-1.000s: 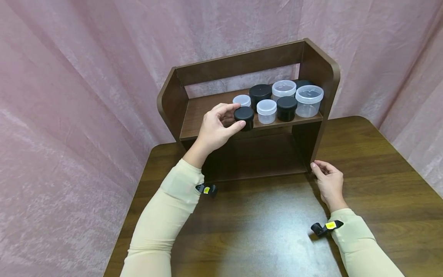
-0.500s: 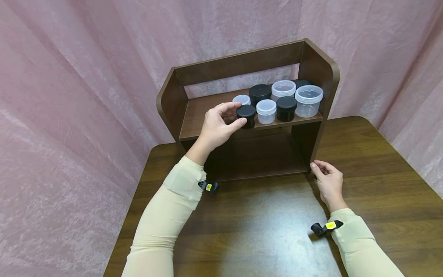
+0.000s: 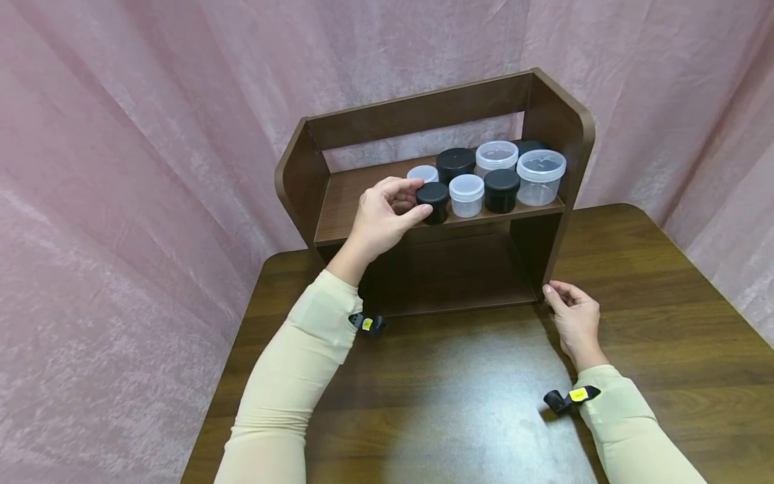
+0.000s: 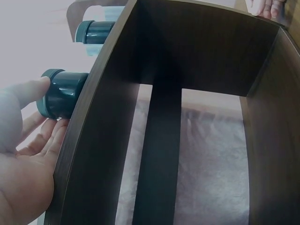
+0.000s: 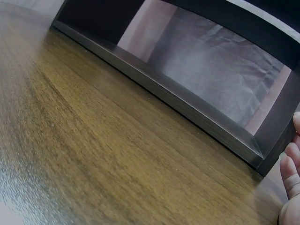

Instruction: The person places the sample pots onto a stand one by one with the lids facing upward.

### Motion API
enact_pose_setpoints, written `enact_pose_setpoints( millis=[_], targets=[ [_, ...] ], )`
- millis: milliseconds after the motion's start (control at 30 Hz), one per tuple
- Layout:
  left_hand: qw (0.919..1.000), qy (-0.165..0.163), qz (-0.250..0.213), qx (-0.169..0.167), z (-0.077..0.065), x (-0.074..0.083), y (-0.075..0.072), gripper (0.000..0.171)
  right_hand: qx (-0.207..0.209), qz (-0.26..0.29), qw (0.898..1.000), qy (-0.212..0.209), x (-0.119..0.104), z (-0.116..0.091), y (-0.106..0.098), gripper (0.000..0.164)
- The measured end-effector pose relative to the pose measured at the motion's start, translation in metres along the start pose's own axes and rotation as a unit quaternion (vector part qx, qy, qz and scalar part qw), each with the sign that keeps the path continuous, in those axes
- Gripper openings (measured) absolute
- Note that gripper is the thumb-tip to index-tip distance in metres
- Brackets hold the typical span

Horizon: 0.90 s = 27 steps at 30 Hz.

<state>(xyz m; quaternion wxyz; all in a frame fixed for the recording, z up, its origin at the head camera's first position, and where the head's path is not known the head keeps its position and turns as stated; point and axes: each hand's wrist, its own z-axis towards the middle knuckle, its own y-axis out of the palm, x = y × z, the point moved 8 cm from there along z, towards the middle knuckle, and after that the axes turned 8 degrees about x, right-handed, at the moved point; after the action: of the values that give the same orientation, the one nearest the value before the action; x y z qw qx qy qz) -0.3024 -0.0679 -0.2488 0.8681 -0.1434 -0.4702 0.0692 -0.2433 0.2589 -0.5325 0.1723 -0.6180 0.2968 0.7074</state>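
Observation:
With thumb and fingers my left hand (image 3: 381, 218) pinches a small black-lidded jar (image 3: 433, 203) at the front edge of the upper shelf (image 3: 351, 202). In the left wrist view that jar (image 4: 63, 93) stands upright on the shelf board, thumb on its lid side and fingertips at its far side. To its right is a small clear jar (image 3: 466, 195), then another black jar (image 3: 501, 191). A second small clear jar (image 3: 422, 175) sits behind, partly hidden. My right hand (image 3: 577, 319) touches the lower right front corner of the brown shelf unit, thumb and fingers at the side panel.
Larger jars stand at the shelf's right: a black one (image 3: 456, 163), a clear one (image 3: 496, 156) and another clear one (image 3: 541, 177). A dark jar behind is mostly hidden. The unit's lower compartment (image 3: 459, 272) opens onto the wooden table (image 3: 471, 390). A pink curtain (image 3: 181, 134) hangs behind.
My left hand has shifted slightly right with the black jar, bringing it closer to the small clear jar. The right hand has stayed at the shelf corner.

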Motion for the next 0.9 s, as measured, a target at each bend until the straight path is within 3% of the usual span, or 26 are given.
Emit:
enact_pose_setpoints(
  millis=[267,433,600,667,767,900],
  targets=[
    [0.9995,0.013,0.014,0.025,-0.001,-0.001,0.000,0.040,0.003,0.005,1.000,0.004,0.002,0.001,-0.001,0.013],
    [0.9940,0.064,0.033,0.082,-0.010,0.005,-0.008,0.036,0.005,0.007,1.000,0.010,0.005,0.003,0.001,0.013],
    [0.9831,0.114,0.062,0.129,-0.030,0.011,-0.020,0.027,0.004,0.003,1.000,0.014,0.007,0.005,0.003,0.013],
    [0.9797,0.126,0.072,0.138,-0.040,0.013,-0.026,0.024,0.003,0.003,1.000,0.014,0.008,0.006,0.003,0.013],
    [0.9761,0.139,0.081,0.147,-0.060,0.028,-0.035,0.019,0.002,0.005,1.000,0.012,0.007,0.008,0.003,0.014],
    [0.9701,0.164,0.093,0.153,-0.084,0.028,-0.048,0.017,0.001,0.007,1.000,0.014,0.006,0.009,0.002,0.014]
  ],
)
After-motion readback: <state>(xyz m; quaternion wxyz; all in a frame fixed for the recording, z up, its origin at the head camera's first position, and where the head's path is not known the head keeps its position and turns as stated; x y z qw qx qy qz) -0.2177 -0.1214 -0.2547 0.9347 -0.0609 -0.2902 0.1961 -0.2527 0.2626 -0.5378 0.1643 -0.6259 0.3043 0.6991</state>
